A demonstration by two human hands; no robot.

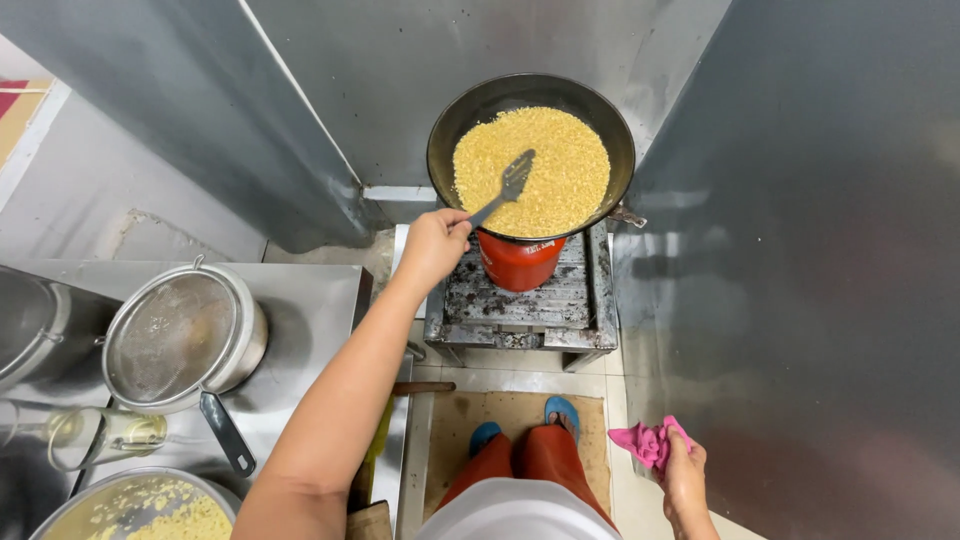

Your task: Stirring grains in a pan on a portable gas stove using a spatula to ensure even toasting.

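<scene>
Now L fingers [440, 232] wrapped round spatula [505, 188] handle, R fingers [683, 452] pinching pink cloth [648, 441].

To my left the steel surface [310, 300] carries a pot topped by a mesh strainer [175, 335], a glass jug [105, 435] and a bowl of yellow grains [150, 510]. Ahead, a blackened burner stand [520, 300] bears the wok [530, 155]. My feet rest on a brown floor mat [460, 420].

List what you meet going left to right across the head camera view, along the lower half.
Strainer over a metal pot → left hand gripping the spatula → red burner under the wok → blue sandals → right hand holding a pink cloth.
</scene>
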